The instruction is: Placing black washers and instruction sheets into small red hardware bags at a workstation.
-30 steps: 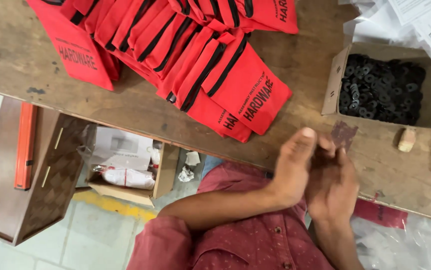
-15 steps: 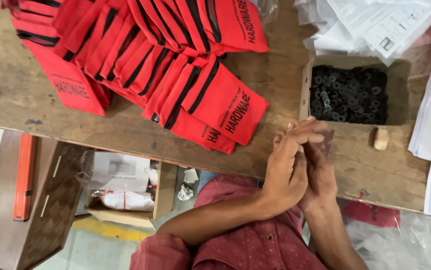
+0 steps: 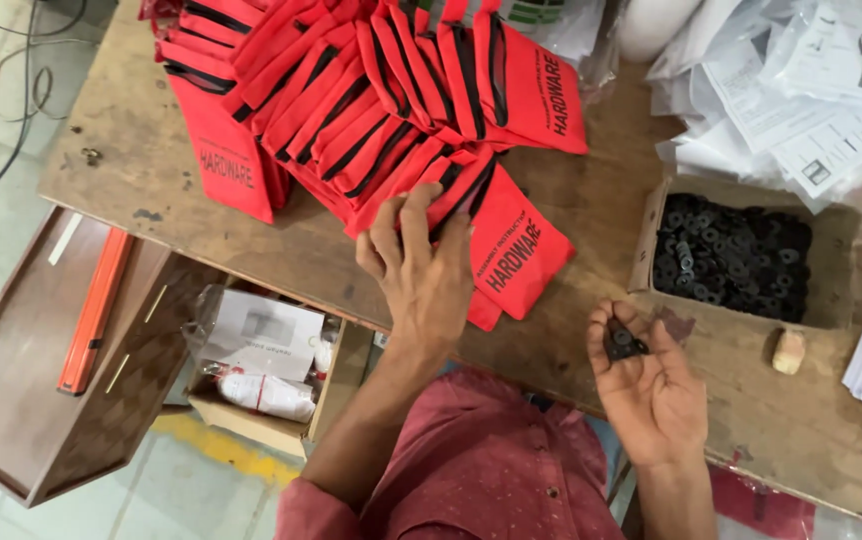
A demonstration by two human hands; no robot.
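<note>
Overhead, from the head camera, the left hand [image 3: 421, 275] lies spread, fingers apart, on a red fabric pouch [image 3: 506, 250] with black trim and a printed label, the nearest of a fanned pile of red pouches [image 3: 351, 100] on the worn wooden table [image 3: 591, 200]. Just right of it, the right hand [image 3: 646, 375] is cupped palm-up, fingers curled around a few small black washers [image 3: 623, 342]. Beyond it sits a cardboard box of black washers [image 3: 731, 255], with stacked paper sheets [image 3: 801, 90] behind.
</note>
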